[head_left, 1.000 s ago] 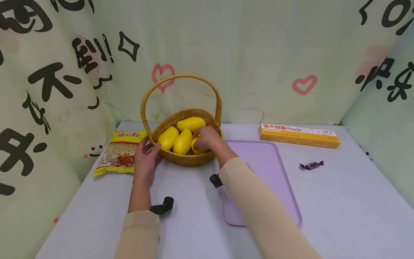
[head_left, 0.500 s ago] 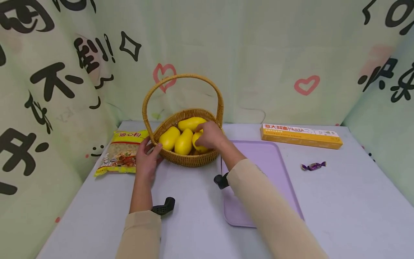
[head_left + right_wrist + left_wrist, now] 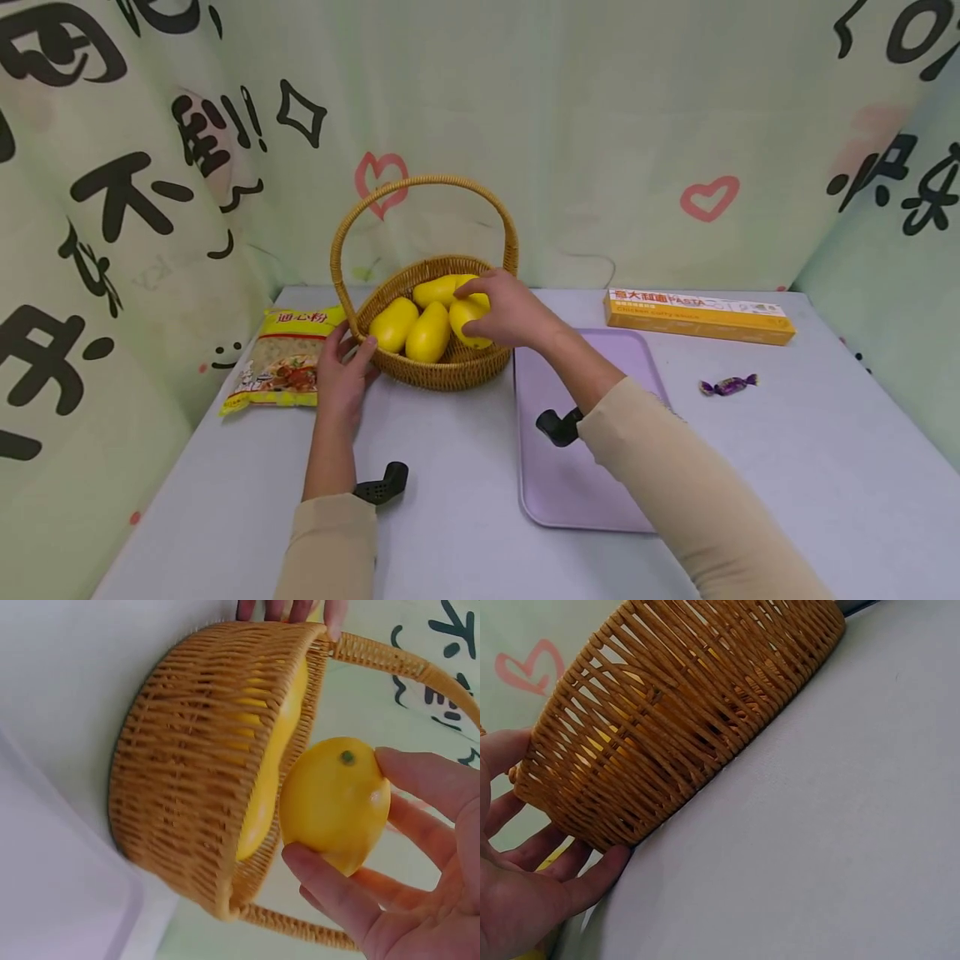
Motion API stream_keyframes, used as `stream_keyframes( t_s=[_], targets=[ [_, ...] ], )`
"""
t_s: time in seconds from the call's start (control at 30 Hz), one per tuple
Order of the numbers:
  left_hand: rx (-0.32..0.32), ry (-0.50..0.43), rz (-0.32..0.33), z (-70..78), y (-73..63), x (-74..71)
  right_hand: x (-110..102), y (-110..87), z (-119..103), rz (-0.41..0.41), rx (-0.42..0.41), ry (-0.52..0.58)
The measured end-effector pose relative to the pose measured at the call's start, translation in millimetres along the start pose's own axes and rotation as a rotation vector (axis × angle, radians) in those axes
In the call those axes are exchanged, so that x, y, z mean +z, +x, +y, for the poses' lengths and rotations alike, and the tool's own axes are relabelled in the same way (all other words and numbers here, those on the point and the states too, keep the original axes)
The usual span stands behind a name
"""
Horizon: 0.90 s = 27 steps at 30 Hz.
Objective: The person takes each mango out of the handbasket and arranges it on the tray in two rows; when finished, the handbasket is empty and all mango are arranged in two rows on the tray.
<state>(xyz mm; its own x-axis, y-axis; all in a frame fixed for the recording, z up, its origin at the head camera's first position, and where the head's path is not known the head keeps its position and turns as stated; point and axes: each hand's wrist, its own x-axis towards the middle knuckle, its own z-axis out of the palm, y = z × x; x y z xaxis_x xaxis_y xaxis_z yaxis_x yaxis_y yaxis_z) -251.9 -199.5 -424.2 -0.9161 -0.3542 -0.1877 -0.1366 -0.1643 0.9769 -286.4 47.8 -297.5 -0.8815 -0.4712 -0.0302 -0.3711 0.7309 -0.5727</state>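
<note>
A wicker basket [image 3: 442, 379] with a tall arched handle stands at the back of the table and holds several yellow mangoes [image 3: 428, 333]. My left hand [image 3: 345, 379] grips its left side, thumb at the rim and fingers against the outer wall, as the left wrist view shows. Between the thumb and fingers of my right hand [image 3: 517, 308] is one mango [image 3: 334, 802], its green stem spot showing in the right wrist view. That mango is raised just above the basket's right part, clear of the wicker wall.
A lilac tray [image 3: 555, 500] lies right of the basket, beneath my right forearm. A yellow macaroni bag [image 3: 277, 358] sits at the left. Toward the right are an orange pasta box [image 3: 697, 318] and a purple-wrapped candy [image 3: 728, 385]. Printed curtains [image 3: 600, 150] surround the table.
My right hand has lifted a mango from the basket's right side and shifted up and to the right. The left hand stays on the basket.
</note>
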Motion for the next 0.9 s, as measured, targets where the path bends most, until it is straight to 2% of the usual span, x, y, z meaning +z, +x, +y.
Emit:
stream_keyframes(
  t_s=[0.27, 0.67, 0.9],
  targets=[
    [0.012, -0.005, -0.001, -1.6, 0.6, 0.4, -14.8, -17.0, 11.9, 0.031, -0.034, 0.023],
    [0.019, -0.004, -0.004, -1.3, 0.0, -0.3, -32.6, -33.8, 32.0, 0.089, -0.032, 0.025],
    [0.021, -0.003, -0.008, -3.1, -0.1, 1.3, -33.1, -43.2, 47.2, 0.101, -0.021, 0.003]
  ],
)
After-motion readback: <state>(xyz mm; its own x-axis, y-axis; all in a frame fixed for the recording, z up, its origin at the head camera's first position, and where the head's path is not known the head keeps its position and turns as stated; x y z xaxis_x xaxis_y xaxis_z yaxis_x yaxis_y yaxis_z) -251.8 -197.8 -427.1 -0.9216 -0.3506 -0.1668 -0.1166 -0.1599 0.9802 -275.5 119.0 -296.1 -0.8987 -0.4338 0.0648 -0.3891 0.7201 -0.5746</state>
